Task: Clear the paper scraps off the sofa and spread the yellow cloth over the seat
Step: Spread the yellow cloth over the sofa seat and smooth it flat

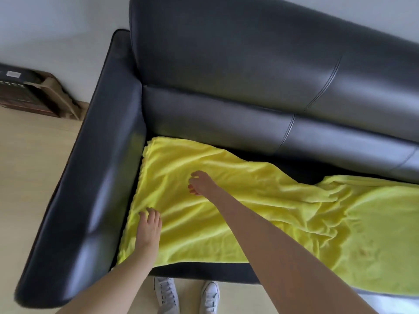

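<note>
A yellow cloth lies lengthwise along the black sofa seat, still rumpled toward the right. The left hand presses flat near the armrest; the right hand, fingers loosely curled and empty, hovers nearer the wrinkles.

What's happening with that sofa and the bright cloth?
A person is spreading a yellow fleece cloth over the seat of a black leather sofa. The left hand presses flat on the cloth near the armrest, while the right hand is over the cloth's middle with curled fingers. The cloth is still wrinkled, and a strip of dark seat shows at the back. No paper scraps are visible.
</note>
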Demonstrator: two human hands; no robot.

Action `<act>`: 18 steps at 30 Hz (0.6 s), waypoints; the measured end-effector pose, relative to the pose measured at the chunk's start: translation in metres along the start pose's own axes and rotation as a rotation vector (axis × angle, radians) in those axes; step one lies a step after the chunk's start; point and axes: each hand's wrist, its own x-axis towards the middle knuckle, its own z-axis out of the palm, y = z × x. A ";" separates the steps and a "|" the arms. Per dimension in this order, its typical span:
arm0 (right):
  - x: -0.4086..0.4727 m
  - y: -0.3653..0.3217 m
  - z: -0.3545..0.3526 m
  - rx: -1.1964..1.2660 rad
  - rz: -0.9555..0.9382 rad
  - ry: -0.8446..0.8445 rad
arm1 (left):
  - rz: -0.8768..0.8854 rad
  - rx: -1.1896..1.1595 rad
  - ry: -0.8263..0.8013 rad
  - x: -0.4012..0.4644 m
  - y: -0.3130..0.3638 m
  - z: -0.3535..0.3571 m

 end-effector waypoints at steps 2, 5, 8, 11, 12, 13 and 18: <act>-0.005 0.045 -0.013 -0.020 0.032 0.080 | -0.042 -0.119 -0.015 -0.004 0.011 -0.002; -0.018 0.119 -0.029 -0.081 0.115 0.152 | -0.068 -0.425 -0.034 -0.021 0.038 -0.009; -0.040 0.185 -0.044 0.006 0.230 0.187 | -0.124 -0.733 -0.190 -0.033 0.074 -0.018; -0.056 0.236 -0.055 0.135 0.356 0.240 | -0.219 -1.105 -0.411 -0.031 0.114 -0.016; -0.060 0.252 -0.059 0.174 0.399 0.273 | -0.224 -1.243 -0.488 -0.030 0.129 -0.016; -0.065 0.267 -0.064 0.219 0.439 0.314 | -0.238 -1.384 -0.552 -0.030 0.144 -0.020; -0.077 0.313 -0.087 0.524 0.546 0.524 | -0.649 -2.158 -0.692 -0.021 0.192 -0.051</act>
